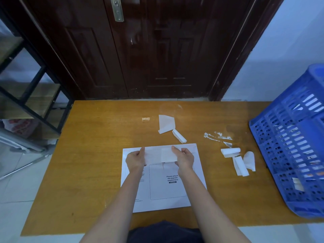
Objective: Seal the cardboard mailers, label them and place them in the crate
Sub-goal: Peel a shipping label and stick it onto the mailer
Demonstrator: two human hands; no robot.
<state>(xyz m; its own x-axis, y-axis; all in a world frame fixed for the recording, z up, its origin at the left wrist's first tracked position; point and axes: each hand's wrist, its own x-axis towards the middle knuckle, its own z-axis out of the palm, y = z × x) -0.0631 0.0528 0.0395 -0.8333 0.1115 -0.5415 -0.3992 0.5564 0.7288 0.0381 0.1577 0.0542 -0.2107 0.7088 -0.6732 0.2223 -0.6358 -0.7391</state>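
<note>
A white cardboard mailer (164,188) lies flat on the wooden table (87,163), its printed waybill box facing up. Above its upper part I hold a white label sheet (157,155) stretched between both hands. My left hand (135,159) pinches the sheet's left end. My right hand (184,158) pinches its right end, where a backing piece looks partly folded over. The blue plastic crate (289,146) stands tilted at the table's right edge, with white mailers visible through its slots.
Peeled white backing scraps (166,124) lie behind the mailer, and more curled scraps (240,160) lie between the mailer and the crate. A dark wooden door (149,50) rises behind the table. A black metal shelf (35,95) stands at the left.
</note>
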